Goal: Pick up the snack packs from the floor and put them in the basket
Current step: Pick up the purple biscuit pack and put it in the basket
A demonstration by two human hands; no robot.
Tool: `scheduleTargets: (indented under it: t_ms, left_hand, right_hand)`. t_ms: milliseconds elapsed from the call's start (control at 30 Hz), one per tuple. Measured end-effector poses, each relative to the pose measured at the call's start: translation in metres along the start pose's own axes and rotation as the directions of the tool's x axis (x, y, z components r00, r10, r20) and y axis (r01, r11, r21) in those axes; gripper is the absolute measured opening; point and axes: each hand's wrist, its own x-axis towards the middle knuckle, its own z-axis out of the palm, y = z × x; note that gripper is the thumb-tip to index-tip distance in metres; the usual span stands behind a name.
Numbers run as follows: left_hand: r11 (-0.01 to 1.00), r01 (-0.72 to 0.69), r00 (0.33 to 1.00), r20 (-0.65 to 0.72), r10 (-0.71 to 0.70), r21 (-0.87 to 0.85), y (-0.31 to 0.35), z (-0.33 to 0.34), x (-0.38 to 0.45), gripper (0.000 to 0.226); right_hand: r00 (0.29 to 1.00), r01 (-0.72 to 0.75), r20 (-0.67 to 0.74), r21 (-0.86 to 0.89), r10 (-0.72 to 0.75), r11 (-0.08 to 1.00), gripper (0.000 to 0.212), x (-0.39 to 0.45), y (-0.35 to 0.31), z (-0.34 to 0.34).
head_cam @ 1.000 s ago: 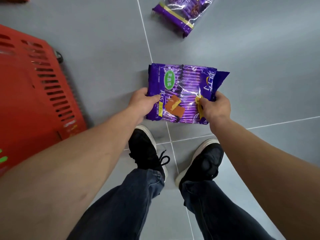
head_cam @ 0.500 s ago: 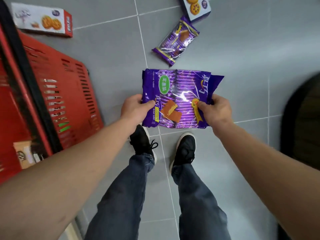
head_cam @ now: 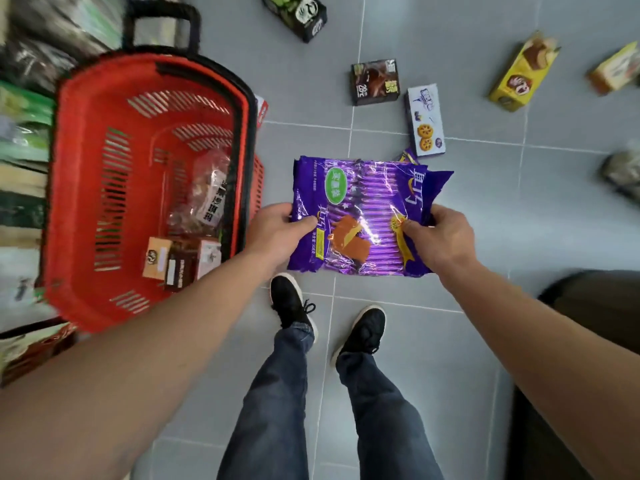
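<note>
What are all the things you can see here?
Purple pack: 1, purple, held above the floor in both hands.
Basket: 1, red with black handle, on the left.
Snacks in basket: one clear bag and some small boxes.
Black boxes: 2, dark, on the floor at the top.
White box: 1, white and blue, floor behind the pack.
Yellow boxes: 2, yellow, floor at upper right.
Shelf goods: blurred, far left.
Shoes: 2, black.
Jeans: blue.
Left hand: grips the pack's left edge.
Right hand: grips its right edge.
</note>
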Motion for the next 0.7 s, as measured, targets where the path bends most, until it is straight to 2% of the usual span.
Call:
scheduleTargets:
  t_ms: [100,233,367,500,700]
  left_hand:
    - [0.999,-0.038,0.998,-0.058,0.035,-0.038,0.017,-0.053,-0.013,0.012]
    - [0.991,-0.060,0.989,-0.141,0.044,-0.117,0.021,-0.124,-0.022,0.005]
    - [0.980,-0.051,0.971,-0.237,0.004,-0.191,0.002,-0.200,-0.024,0.008]
    - [0.947,-0.012,0.951,-0.295,-0.089,-0.321,-0.032,-0.265,-0.021,0.042]
    - [0.901,-0.004,0.909,-0.377,-0.177,-0.433,-0.072,-0.311,-0.006,0.041]
  right_hand:
    - [0.995,0.096,0.031,-0.062,-0.094,0.993,0.010,-0.016,-0.059,0.008]
    - [0.976,0.215,0.073,-0.118,-0.207,0.970,0.008,-0.033,-0.134,0.044]
    - [0.939,0.333,0.160,-0.193,-0.305,0.923,0.020,-0.044,-0.202,0.101]
    - [0.876,0.472,0.281,-0.331,-0.393,0.817,0.024,-0.043,-0.263,0.168]
    - [0.780,0.625,0.400,-0.453,-0.481,0.636,0.014,-0.032,-0.321,0.254]
